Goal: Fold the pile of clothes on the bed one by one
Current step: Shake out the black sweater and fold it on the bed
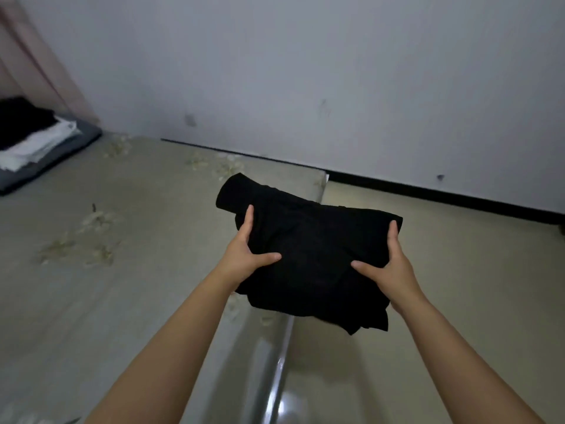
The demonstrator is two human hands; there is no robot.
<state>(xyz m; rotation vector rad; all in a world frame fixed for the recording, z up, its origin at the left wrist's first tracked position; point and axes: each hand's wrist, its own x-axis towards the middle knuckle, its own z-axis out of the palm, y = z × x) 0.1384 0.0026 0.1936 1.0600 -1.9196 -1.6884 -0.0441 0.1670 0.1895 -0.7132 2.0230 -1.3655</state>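
Two hands hold one black garment [308, 249] between them, and we see it raised off the bed [122, 240], hanging over the bed's near edge and the floor [428, 301] beyond. Our left hand [244, 252] takes the garment's left side: the fingers run up along the cloth's edge, the thumb lies across its top, and the cloth is pinched between them. Our right hand [394, 267] does the same on the right side, fingers up the edge, thumb reaching in over the top, so each grip is closed on the fabric rather than spread. The garment looks folded into a thick bundle; a rolled end sticks out at the upper left and loose layers droop at the lower right corner. We cannot tell what kind of clothing it is.

The bed wears a pale sheet with a faint flower print. At its far left corner sits a stack [33, 139] of folded clothes, black on top, white beneath, grey at the bottom. A pink curtain [36, 56] hangs behind the stack. A plain wall [305, 71] with a dark skirting strip runs along the far side.
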